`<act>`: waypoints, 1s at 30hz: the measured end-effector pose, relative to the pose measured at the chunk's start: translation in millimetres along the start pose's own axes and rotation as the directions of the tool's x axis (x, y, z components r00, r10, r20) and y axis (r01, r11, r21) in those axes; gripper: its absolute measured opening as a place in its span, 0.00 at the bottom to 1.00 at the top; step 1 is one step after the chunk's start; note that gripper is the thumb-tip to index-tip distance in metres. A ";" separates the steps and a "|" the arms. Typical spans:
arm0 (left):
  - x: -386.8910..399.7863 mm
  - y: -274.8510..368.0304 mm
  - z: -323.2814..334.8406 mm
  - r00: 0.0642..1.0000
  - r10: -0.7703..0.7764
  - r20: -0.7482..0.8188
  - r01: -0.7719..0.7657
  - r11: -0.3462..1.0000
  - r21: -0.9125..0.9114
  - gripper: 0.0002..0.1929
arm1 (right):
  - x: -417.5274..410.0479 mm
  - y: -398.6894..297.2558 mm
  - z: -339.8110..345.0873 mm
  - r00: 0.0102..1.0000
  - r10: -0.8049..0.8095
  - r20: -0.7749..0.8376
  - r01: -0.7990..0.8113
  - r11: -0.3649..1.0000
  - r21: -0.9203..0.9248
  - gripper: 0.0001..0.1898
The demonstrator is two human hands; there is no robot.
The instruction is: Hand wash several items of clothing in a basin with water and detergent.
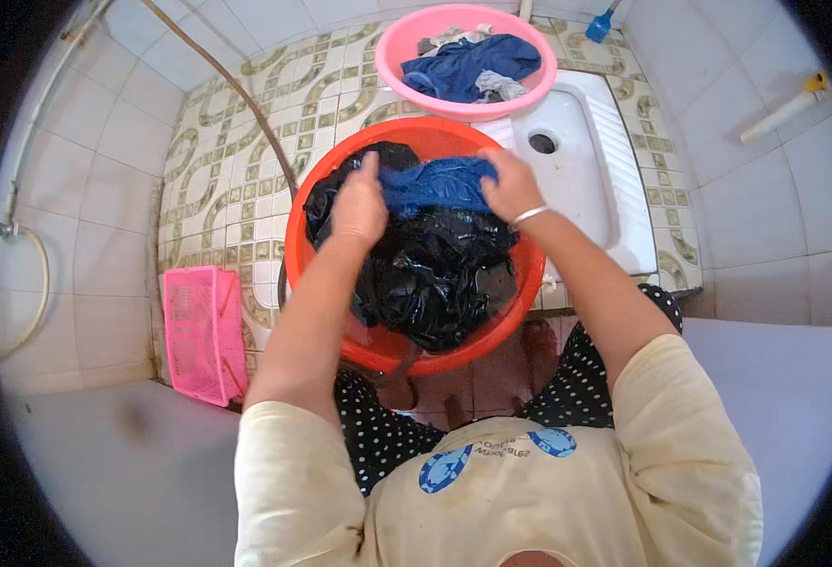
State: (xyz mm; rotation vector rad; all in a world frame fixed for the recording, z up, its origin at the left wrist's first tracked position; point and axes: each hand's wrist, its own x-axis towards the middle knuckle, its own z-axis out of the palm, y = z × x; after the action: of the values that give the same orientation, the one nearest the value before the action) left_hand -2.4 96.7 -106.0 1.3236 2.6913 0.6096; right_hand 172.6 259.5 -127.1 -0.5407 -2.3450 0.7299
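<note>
Between my two hands a wet blue cloth (437, 186) stretches across the far part of a large red plastic basin (422, 366). My left hand (361, 202) grips its left end, thumb pointing up and away from me. At the right end my right hand (512, 183), with a pale bangle on the wrist, has its fingers closed on the fabric. Wet black cloth (423, 283) fills much of the basin below and behind the blue piece, glistening. What lies beneath the black cloth is hidden.
Beyond the red basin stands a pink basin (387, 60) holding blue and grey clothes (469, 67). A white squat toilet (586, 156) is at the right. A pink plastic basket (207, 333) sits on the left, and a brown hose (239, 85) runs down to the red basin.
</note>
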 end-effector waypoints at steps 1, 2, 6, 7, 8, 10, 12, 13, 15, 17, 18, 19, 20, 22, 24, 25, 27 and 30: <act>-6.4 9.0 9.0 0.982 -0.058 0.178 0.046 0.996 0.072 0.29 | -6.3 -2.3 12.0 0.992 0.049 0.119 -0.039 0.995 -0.089 0.21; -11.4 15.4 17.9 0.927 -0.118 0.356 0.042 0.976 0.213 0.34 | -12.5 -2.7 20.4 0.957 0.157 0.246 -0.125 0.982 -0.139 0.21; -21.2 25.2 37.6 0.861 -0.218 0.459 0.095 0.956 0.276 0.38 | -14.0 -5.4 43.3 0.821 0.346 0.454 -0.230 0.929 -0.291 0.23; -19.0 22.4 42.6 0.847 -0.231 0.479 0.104 0.955 0.276 0.37 | -13.0 -4.8 48.2 0.817 0.345 0.461 -0.229 0.929 -0.291 0.23; -18.9 19.5 47.1 0.834 -0.242 0.496 0.114 0.955 0.275 0.37 | -10.7 -4.7 52.0 0.760 0.412 0.503 -0.245 0.898 -0.365 0.26; -21.4 14.9 57.3 0.855 -0.206 0.477 0.096 0.965 0.244 0.36 | -15.1 2.9 66.7 0.706 0.469 0.530 -0.242 0.864 -0.442 0.29; -9.7 13.7 70.0 0.867 -0.164 0.470 0.048 0.968 0.248 0.33 | -26.6 27.2 87.5 0.877 0.391 0.279 -0.203 0.828 -0.523 0.28; -10.3 -7.8 75.0 0.873 -0.185 0.451 0.071 0.964 0.257 0.33 | -14.9 16.0 83.3 0.885 0.366 0.289 -0.181 0.841 -0.511 0.28; -4.9 -46.4 72.7 0.880 0.023 0.475 -0.050 0.998 0.043 0.30 | 20.7 -4.4 54.5 0.540 0.342 0.769 -0.016 0.918 -0.396 0.23; 16.4 -16.6 27.3 0.676 -0.202 0.709 0.490 0.842 -0.227 0.25 | 23.8 30.0 17.7 0.803 0.313 0.507 -0.172 0.937 -0.305 0.15; 13.2 -7.4 2.1 0.726 -0.269 0.633 0.621 0.652 -0.435 0.23 | 28.0 36.7 1.7 0.886 0.287 0.363 -0.239 0.956 -0.170 0.14; 7.1 -11.7 -20.8 0.794 -0.306 0.526 0.585 0.619 -0.524 0.20 | 38.3 5.6 -20.4 0.931 0.228 0.285 -0.194 0.971 -0.141 0.13; 4.4 -15.0 -44.8 0.828 -0.311 0.466 0.551 0.603 -0.577 0.16 | 50.7 -11.8 -41.4 0.945 0.192 0.265 -0.165 0.979 -0.119 0.13; 8.9 -7.2 -90.7 0.887 -0.309 0.345 0.462 0.548 -0.698 0.09 | 68.8 -48.0 -90.0 0.979 0.174 0.108 -0.173 0.985 -0.022 0.12; 13.9 11.8 -137.9 0.935 -0.256 0.244 0.354 0.664 -0.658 0.09 | 86.3 -69.9 -131.0 0.988 0.152 0.007 -0.152 0.988 0.037 0.10; 18.5 4.9 -153.4 0.963 -0.223 0.149 0.268 0.761 -0.591 0.11 | 97.6 -80.3 -144.1 0.993 0.108 -0.052 -0.106 0.993 0.044 0.10; 20.9 24.7 -188.9 0.983 -0.181 -0.023 0.141 0.835 -0.531 0.14 | 114.6 -91.2 -173.1 0.990 0.077 -0.122 -0.073 0.997 0.037 0.11; 17.6 43.1 -218.2 0.958 -0.170 -0.231 0.020 0.843 -0.537 0.17 | 121.5 -99.1 -192.5 0.960 0.076 -0.271 0.004 0.960 0.282 0.11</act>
State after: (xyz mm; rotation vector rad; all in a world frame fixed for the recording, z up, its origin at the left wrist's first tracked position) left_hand -34.4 65.3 112.6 1.0021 2.4608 1.4876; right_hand 192.3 318.6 113.2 -0.5245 -1.9349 0.9204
